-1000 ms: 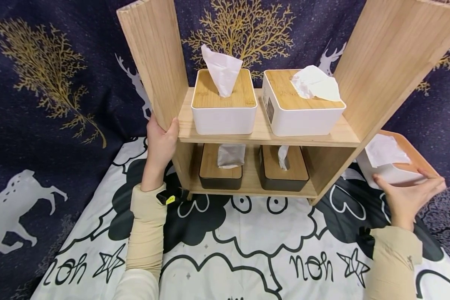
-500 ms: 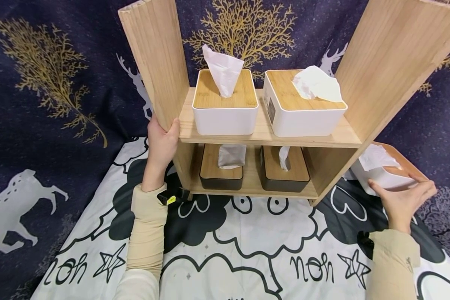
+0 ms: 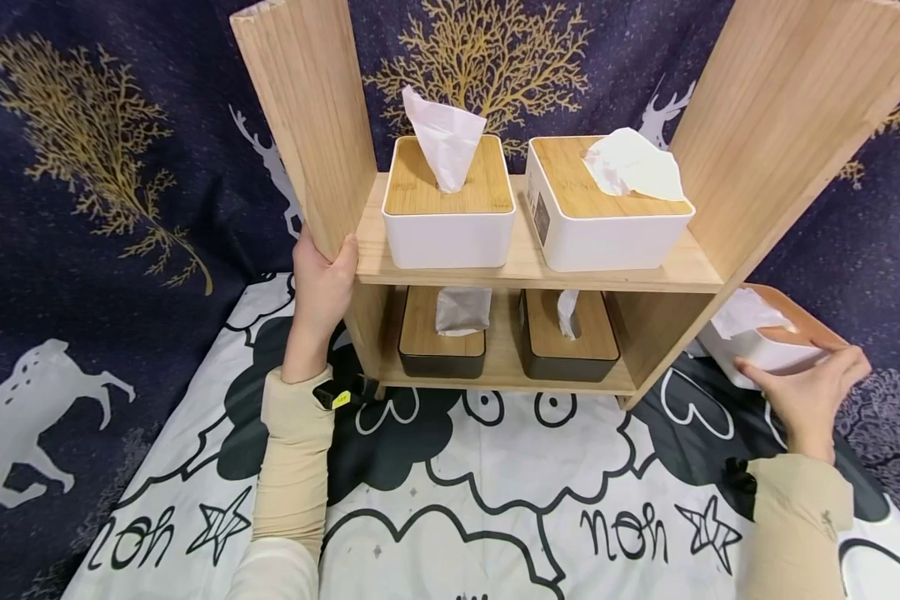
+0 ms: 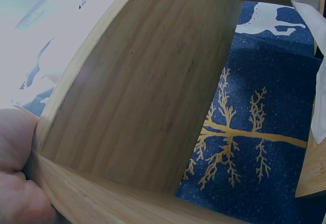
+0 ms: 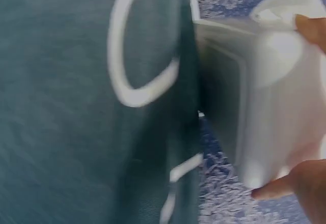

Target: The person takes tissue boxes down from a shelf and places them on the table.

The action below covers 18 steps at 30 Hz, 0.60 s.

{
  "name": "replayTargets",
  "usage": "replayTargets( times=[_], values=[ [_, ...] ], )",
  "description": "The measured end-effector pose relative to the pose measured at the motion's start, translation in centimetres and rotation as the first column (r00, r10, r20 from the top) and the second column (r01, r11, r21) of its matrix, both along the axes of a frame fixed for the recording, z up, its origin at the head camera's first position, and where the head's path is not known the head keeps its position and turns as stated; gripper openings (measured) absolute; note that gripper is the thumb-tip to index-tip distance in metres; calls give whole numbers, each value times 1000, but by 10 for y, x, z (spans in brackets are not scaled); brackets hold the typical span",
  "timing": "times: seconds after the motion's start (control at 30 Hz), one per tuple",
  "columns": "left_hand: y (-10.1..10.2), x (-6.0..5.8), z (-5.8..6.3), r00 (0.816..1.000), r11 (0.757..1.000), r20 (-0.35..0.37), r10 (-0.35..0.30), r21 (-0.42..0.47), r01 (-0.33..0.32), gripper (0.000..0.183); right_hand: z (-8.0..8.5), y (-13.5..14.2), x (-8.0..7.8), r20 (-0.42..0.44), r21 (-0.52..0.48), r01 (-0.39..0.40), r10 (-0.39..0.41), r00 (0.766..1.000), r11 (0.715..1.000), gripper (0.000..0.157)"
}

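Observation:
My left hand (image 3: 322, 283) grips the front edge of the left side panel (image 3: 315, 108) of a wooden shelf, where the middle board joins it. In the left wrist view, the fingers (image 4: 18, 137) press against that wood. Outside the shelf, at its right, my right hand (image 3: 810, 392) holds a white tissue box (image 3: 768, 352) with a wooden lid and a tissue sticking out. This box is tilted, and its far left corner is behind the right side panel (image 3: 802, 125). The right wrist view shows the box's underside (image 5: 221, 91), with thumb and fingers on opposite sides.
Two white tissue boxes, a left one (image 3: 448, 242) and a right one (image 3: 618, 244), stand on the middle board. Below are two dark ones, left (image 3: 441, 367) and right (image 3: 570, 369). A patterned cloth (image 3: 525, 475) lies underneath; a dark blue curtain (image 3: 105, 250) hangs behind.
My right hand has carried the white tissue box slightly left and down, closer to the shelf's right panel. The left hand and the boxes on the shelf have stayed in place.

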<state>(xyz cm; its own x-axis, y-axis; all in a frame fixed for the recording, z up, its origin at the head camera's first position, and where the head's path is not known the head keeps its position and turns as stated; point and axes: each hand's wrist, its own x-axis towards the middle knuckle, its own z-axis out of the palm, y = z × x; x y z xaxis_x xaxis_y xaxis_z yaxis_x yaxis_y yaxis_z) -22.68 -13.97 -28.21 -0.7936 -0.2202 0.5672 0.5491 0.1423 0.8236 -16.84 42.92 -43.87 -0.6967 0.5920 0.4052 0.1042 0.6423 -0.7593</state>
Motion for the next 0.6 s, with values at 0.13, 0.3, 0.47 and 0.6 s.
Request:
replayTargets(
  times=[0.13,0.3,0.47,0.6],
  values=[
    [-1,0,0,1000,1000,4,9,-3,-9,43,11,1,0,124,8,-29,28,992,1000,87],
    [-1,0,0,1000,1000,8,12,-1,-12,44,15,1,3,289,48,-53,37,957,997,109],
    [-2,1,-1,1000,1000,9,3,13,-3,43,16,1,3,374,82,-86,49,926,993,121],
    [-1,1,0,1000,1000,7,-8,11,8,44,15,2,2,403,103,-128,77,912,986,123]
  ],
)
